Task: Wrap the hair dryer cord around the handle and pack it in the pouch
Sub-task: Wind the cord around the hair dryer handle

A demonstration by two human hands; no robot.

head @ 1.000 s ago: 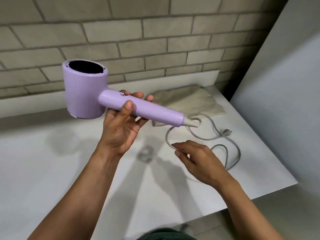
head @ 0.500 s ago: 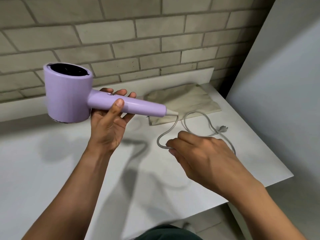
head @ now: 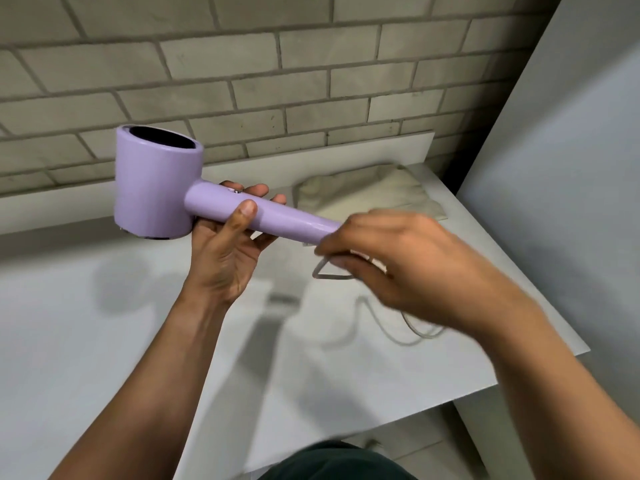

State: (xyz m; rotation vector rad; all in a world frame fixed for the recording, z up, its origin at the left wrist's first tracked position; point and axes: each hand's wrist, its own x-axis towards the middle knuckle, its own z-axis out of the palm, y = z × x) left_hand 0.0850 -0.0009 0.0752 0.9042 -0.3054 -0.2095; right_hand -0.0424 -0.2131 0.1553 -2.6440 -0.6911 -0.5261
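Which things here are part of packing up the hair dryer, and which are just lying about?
For the job: hair dryer in the left hand, cord in the right hand, pouch.
Just there: table, brick wall.

Even light, soft shadows; right hand [head: 408,268] seemingly motion-blurred.

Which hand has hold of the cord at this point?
The right hand pinches a loop of the grey cord; the left hand only grips the purple hair dryer by its handle.
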